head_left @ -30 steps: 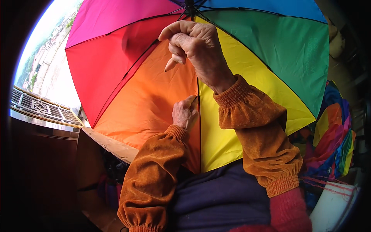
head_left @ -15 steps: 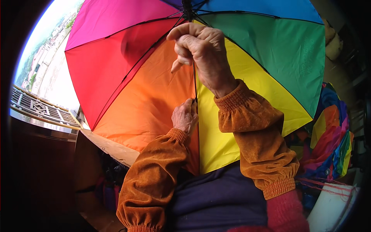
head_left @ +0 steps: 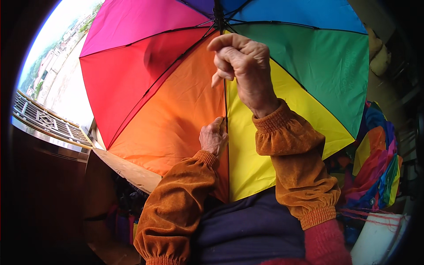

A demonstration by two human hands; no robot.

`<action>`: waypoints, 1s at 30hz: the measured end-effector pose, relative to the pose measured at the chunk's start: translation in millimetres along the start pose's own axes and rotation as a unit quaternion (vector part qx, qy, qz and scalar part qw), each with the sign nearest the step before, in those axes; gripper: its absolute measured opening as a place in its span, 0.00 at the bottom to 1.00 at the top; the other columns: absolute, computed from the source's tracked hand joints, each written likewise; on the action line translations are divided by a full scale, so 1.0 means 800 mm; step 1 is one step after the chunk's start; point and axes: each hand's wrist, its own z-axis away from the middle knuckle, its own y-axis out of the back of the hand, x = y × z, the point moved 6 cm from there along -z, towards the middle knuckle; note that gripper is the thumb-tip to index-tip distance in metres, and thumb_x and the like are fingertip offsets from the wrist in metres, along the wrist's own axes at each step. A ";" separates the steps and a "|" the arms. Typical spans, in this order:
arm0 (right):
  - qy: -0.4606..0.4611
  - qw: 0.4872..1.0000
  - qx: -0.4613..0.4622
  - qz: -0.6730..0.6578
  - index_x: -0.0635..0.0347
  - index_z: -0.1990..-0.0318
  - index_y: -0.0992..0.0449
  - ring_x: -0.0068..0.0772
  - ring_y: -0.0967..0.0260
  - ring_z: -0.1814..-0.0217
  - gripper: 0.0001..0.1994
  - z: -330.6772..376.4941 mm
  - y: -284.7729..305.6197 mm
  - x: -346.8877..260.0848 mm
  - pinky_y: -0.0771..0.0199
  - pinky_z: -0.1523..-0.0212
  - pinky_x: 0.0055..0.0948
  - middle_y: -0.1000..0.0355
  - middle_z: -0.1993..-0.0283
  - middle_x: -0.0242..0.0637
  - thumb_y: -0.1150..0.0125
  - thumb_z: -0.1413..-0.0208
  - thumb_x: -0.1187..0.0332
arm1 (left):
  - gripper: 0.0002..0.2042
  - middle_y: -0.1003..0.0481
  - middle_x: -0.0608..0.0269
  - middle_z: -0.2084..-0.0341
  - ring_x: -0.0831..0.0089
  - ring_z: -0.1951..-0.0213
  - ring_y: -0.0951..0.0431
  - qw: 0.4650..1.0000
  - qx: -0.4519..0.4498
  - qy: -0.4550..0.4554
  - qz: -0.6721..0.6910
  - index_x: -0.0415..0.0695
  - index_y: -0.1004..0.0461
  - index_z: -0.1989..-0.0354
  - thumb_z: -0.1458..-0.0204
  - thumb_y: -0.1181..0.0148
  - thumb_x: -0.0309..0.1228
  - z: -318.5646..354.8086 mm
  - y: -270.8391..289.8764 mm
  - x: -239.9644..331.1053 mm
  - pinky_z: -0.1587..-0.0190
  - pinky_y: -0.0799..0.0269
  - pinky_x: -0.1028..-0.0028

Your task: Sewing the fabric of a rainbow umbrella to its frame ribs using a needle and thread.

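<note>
An open rainbow umbrella (head_left: 145, 115) spreads before me, its inside facing me, with dark ribs running from a black hub (head_left: 219, 15) at the top. My left hand (head_left: 213, 136) is closed on the rib (head_left: 228, 145) between the orange and yellow panels, about halfway down it. Above and to the right, my right hand (head_left: 245, 73) is raised in front of the canopy with its fingers curled together. Whatever it may pinch is too small or hidden to name. Brown corduroy sleeve covers (head_left: 179, 198) wrap both forearms.
Folded multicoloured cloth (head_left: 380, 163) lies heaped at the right, above a white box-like object (head_left: 377, 236) with pink string across it. A brown cardboard edge (head_left: 132, 170) sits under the umbrella's lower left. Beyond it at far left is a metal railing (head_left: 51, 121).
My right hand has moved a little right and down, still curled. The umbrella and my left hand sit slightly lower in view, and the left hand keeps its grip on the rib.
</note>
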 end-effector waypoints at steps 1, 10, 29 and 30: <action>-0.004 1.000 0.007 -0.009 0.70 0.70 0.30 0.12 0.51 0.88 0.07 0.001 0.005 0.000 0.30 0.84 0.21 0.43 0.86 0.26 0.57 0.50 0.78 | 0.06 0.32 0.44 0.83 0.50 0.79 0.29 1.000 0.006 -0.002 -0.006 0.40 0.28 0.70 0.52 0.50 0.27 0.001 -0.001 0.002 0.75 0.36 0.62; -0.025 0.999 -0.023 -0.009 0.70 0.70 0.30 0.13 0.53 0.88 0.07 0.014 -0.019 0.005 0.32 0.85 0.21 0.44 0.85 0.27 0.58 0.50 0.79 | 0.04 0.28 0.50 0.78 0.47 0.73 0.29 0.998 -0.040 0.000 -0.043 0.43 0.34 0.73 0.52 0.51 0.29 0.001 -0.007 0.005 0.71 0.37 0.55; 0.064 0.960 0.220 -0.159 0.63 0.68 0.30 0.25 0.38 0.75 0.05 0.008 0.273 -0.042 0.29 0.67 0.32 0.36 0.76 0.32 0.48 0.45 0.71 | 0.06 0.38 0.73 0.87 0.83 0.87 0.42 0.926 -0.062 0.190 0.319 0.40 0.30 0.78 0.53 0.47 0.29 -0.099 -0.003 0.003 0.86 0.46 0.79; 0.041 0.946 0.294 -0.130 0.62 0.68 0.30 0.24 0.38 0.75 0.05 0.024 0.282 -0.031 0.29 0.70 0.30 0.36 0.75 0.31 0.48 0.45 0.71 | 0.06 0.38 0.73 0.87 0.83 0.87 0.42 0.925 -0.059 0.190 0.323 0.40 0.30 0.78 0.53 0.47 0.29 -0.116 -0.007 -0.001 0.86 0.46 0.79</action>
